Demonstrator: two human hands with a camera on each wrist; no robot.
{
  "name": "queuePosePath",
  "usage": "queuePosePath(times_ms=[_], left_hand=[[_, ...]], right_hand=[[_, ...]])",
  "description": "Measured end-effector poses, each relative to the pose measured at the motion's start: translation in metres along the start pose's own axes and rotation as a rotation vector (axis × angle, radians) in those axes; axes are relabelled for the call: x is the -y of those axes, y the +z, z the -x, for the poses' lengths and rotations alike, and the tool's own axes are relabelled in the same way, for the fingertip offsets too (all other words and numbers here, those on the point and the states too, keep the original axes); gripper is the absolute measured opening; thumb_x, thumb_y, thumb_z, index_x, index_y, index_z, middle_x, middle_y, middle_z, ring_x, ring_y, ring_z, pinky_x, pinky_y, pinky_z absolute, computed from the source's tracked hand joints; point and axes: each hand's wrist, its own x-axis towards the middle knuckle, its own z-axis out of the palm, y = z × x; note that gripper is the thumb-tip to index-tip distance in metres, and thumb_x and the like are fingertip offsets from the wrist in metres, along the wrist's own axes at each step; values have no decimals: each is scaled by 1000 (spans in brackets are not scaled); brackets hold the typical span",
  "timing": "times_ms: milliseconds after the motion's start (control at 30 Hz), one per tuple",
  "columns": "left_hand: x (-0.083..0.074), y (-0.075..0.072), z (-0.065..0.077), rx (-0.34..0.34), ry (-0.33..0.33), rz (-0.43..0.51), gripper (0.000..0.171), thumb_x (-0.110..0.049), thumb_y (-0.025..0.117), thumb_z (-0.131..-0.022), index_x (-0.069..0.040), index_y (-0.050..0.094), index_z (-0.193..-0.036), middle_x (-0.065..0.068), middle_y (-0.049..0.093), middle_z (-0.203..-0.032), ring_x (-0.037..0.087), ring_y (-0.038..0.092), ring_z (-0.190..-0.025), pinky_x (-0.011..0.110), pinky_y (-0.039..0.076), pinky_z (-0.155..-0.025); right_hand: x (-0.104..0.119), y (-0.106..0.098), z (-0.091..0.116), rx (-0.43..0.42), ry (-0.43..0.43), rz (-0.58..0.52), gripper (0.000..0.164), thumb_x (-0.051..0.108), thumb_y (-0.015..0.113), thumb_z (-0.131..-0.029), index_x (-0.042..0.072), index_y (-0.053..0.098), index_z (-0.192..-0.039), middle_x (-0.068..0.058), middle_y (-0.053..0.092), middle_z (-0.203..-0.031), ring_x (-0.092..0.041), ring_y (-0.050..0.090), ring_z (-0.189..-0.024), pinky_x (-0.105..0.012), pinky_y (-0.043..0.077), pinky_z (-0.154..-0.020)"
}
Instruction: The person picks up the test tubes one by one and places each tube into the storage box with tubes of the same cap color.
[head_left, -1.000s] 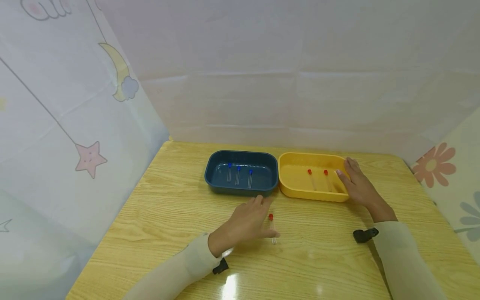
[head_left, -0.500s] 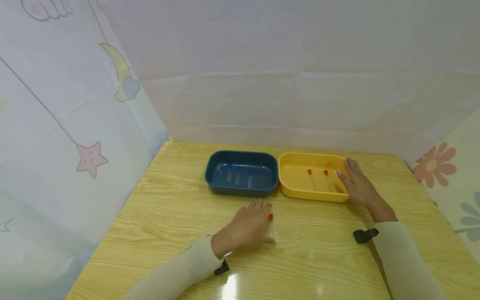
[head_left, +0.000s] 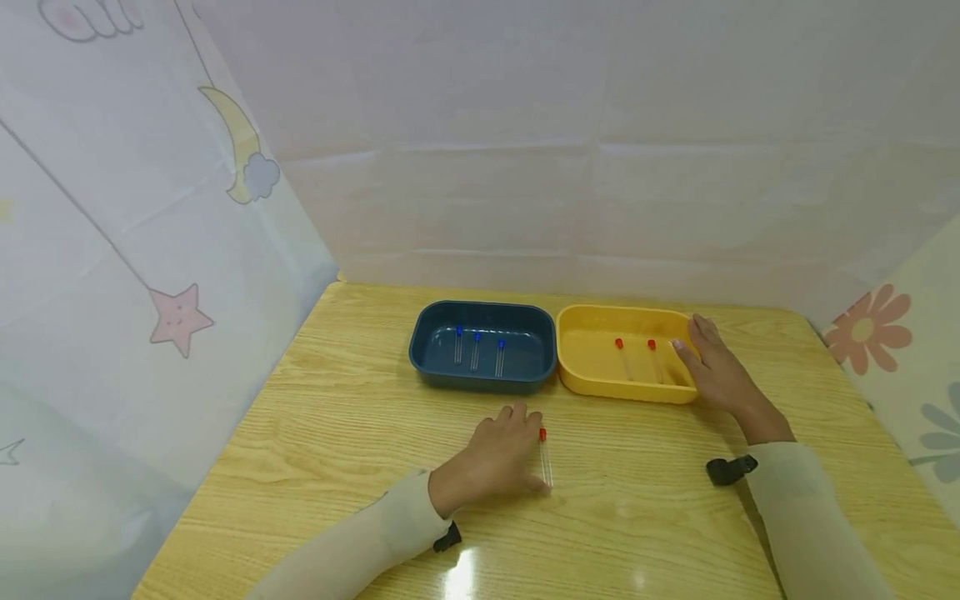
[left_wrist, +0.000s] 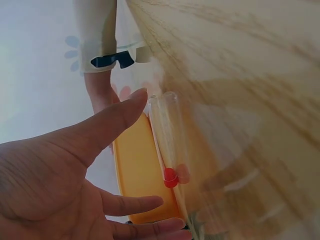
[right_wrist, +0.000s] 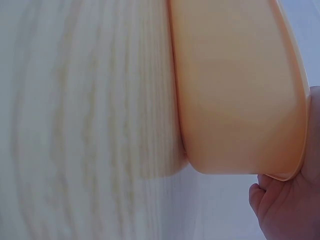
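A clear test tube with a red cap [head_left: 546, 463] lies on the table, its cap toward the trays. My left hand [head_left: 495, 457] hovers low beside it, thumb near the tube's bottom end and fingers by the cap. In the left wrist view, a gap shows between the spread fingers and the tube [left_wrist: 162, 132]. My right hand [head_left: 722, 373] holds the yellow tray [head_left: 626, 389] at its right end, thumb over the rim. From the right wrist, curled fingers [right_wrist: 256, 199] show under the tray's rim. Two red-capped test tubes [head_left: 655, 360] lie inside this tray.
Left of the yellow tray, right up against it, stands a dark blue tray [head_left: 480, 383] with three blue-capped test tubes [head_left: 476, 352]. Both sit toward the back of the wooden table [head_left: 330, 417]. A pale cloth wall [head_left: 525, 200] rises behind the table.
My left hand has drawn back slightly toward me, and its thumb has moved from across the tube to its bottom end. The right hand and both trays have stayed put.
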Motion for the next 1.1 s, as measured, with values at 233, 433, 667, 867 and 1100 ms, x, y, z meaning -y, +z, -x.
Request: queuePosePath(times_ms=[233, 433, 667, 867, 1100], left_hand=[[-1, 3, -2, -3, -6, -6, 91, -66, 84, -71, -7, 56, -135, 8, 54, -120, 23, 55, -109, 38, 52, -75], [-2, 6, -2, -8, -1, -12, 91, -66, 85, -70, -6, 57, -133, 9, 54, -119, 23, 54, -107, 36, 52, -73], [-3, 7, -3, -12, 9, -51, 86, -67, 84, -70, -8, 58, -127, 7, 54, -114, 21, 54, -101, 34, 51, -67], [-4, 10, -5, -17, 11, -74, 82, -68, 83, -70, -10, 60, -122, 6, 54, -112, 20, 54, -100, 34, 51, -65], [-4, 10, -5, -31, 15, -76, 77, -68, 84, -69, -11, 61, -116, 5, 52, -107, 20, 54, -96, 32, 49, -63]], right_hand=[[0, 0, 0, -8, -8, 1, 72, 38, 30, -113, -3, -8, -158, -22, -15, -166, -46, -16, -150, -67, -7, -116], [-1, 2, 0, -3, -2, 5, 72, 38, 30, -113, -2, -9, -158, -22, -15, -166, -46, -16, -150, -67, -7, -116], [-2, 2, 0, -4, -8, 4, 72, 38, 30, -113, -3, -8, -158, -22, -15, -166, -46, -16, -150, -67, -7, -116], [-3, 1, -1, -4, -5, 8, 71, 38, 30, -113, -3, -7, -158, -22, -14, -166, -45, -17, -151, -67, -7, -116], [-4, 2, -1, -9, -8, 7, 71, 37, 30, -113, -6, -4, -158, -22, -14, -166, -46, -15, -151, -67, -7, -116]])
